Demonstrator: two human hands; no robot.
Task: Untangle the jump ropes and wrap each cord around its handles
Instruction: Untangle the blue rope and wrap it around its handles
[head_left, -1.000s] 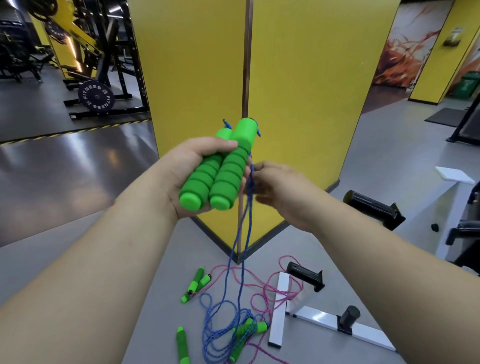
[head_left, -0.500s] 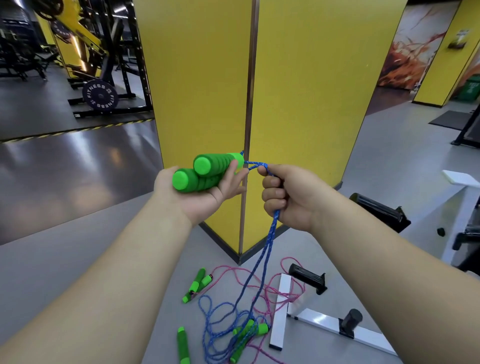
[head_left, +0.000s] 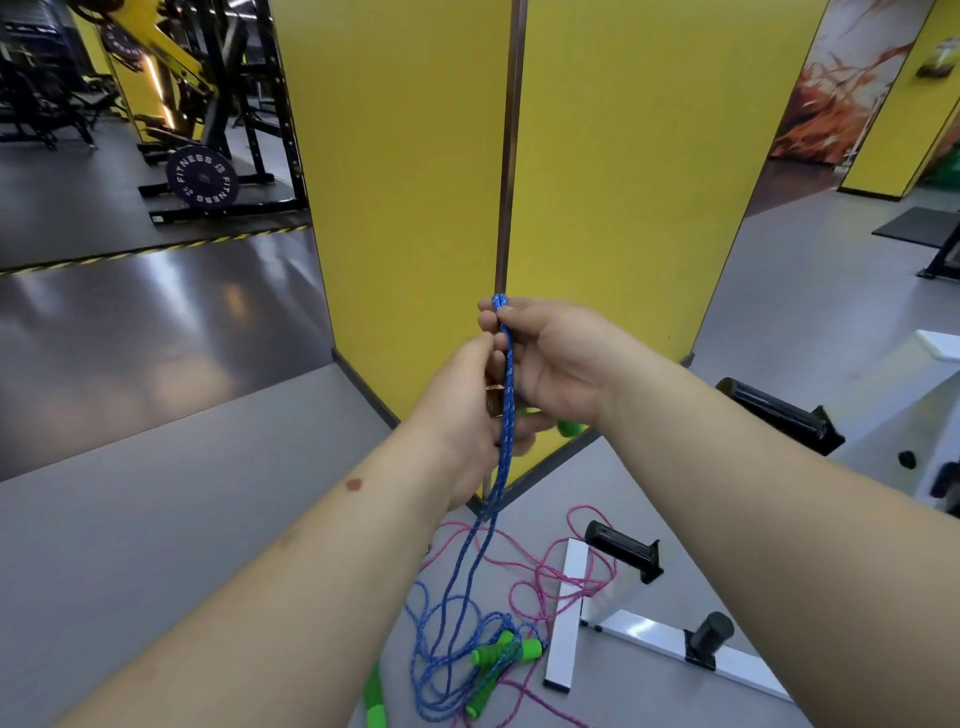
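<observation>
My left hand (head_left: 462, 410) is curled around the pair of green foam handles (head_left: 570, 429). The hands hide the handles except for one end below my right palm. My right hand (head_left: 558, 364) pinches the doubled blue cord (head_left: 506, 395) between thumb and fingers just above the left hand. From there the cord hangs down across my left hand to loose coils on the floor (head_left: 447, 670). A pink rope (head_left: 540, 577) lies tangled with those coils, and more green handles (head_left: 501, 657) lie among them.
A yellow pillar (head_left: 415, 208) stands straight ahead. A white bench frame (head_left: 563, 613) with black grips (head_left: 623, 551) sits on the grey floor to the right, partly over the pink rope. Another green handle (head_left: 375, 701) lies at the bottom edge. Weight racks stand far left.
My left hand has turned the green handles over, so they went from plain view to behind the hands. My right hand has carried the blue cord up and over them.
</observation>
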